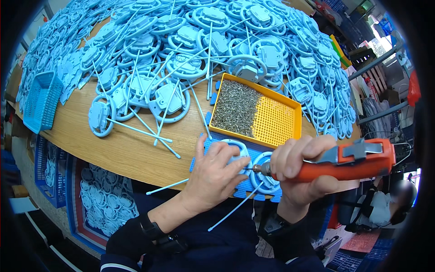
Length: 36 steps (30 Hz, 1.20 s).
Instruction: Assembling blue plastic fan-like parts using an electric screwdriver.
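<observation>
My right hand (301, 165) is wrapped round an orange-red electric screwdriver (362, 165), which lies nearly level with its bit pointing left. My left hand (215, 172) bends over a light-blue plastic ring part (236, 142), thumb and fingertips close to the bit. Fingers cover much of that part, and whether they pinch a screw is hidden. A second light-blue ring part (268, 183) sits beside it, partly under the screwdriver's tip. Both rest on a blue foam mat (260, 196). Just beyond, a yellow tray (278, 122) holds small metal screws (238, 106) in its left half.
Light-blue ring parts with thin rods form a big heap (213, 20) across the far side of the wooden table (104, 154). A blue basket (43, 102) stands at the left edge. Below it, a crate (108, 199) holds more parts. Another person (380, 208) is at far right.
</observation>
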Each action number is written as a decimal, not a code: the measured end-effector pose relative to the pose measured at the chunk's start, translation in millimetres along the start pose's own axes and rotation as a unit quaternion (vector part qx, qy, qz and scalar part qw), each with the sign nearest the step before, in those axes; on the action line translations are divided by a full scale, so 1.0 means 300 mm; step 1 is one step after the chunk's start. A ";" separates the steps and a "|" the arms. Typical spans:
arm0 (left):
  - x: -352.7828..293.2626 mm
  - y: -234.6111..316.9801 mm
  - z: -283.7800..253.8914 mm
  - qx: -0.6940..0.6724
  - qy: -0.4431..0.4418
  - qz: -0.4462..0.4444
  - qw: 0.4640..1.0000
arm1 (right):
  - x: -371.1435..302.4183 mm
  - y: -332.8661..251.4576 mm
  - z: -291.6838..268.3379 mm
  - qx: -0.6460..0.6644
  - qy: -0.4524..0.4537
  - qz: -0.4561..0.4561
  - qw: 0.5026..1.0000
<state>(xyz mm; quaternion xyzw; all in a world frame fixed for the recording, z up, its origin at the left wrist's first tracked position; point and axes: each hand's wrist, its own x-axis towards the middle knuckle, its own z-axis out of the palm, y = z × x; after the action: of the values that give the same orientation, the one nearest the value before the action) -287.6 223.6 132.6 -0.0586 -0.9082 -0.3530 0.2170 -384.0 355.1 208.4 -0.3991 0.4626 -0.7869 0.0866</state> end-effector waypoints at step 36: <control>0.001 -0.031 0.023 0.040 -0.012 -0.043 0.998 | -0.014 0.108 -0.029 0.037 0.082 0.050 0.995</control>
<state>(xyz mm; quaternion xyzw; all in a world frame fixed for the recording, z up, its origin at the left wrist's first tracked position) -292.8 221.2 122.4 -0.0145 -0.9257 -0.3248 0.1931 -394.9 344.9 178.1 -0.3059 0.4578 -0.8285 0.1017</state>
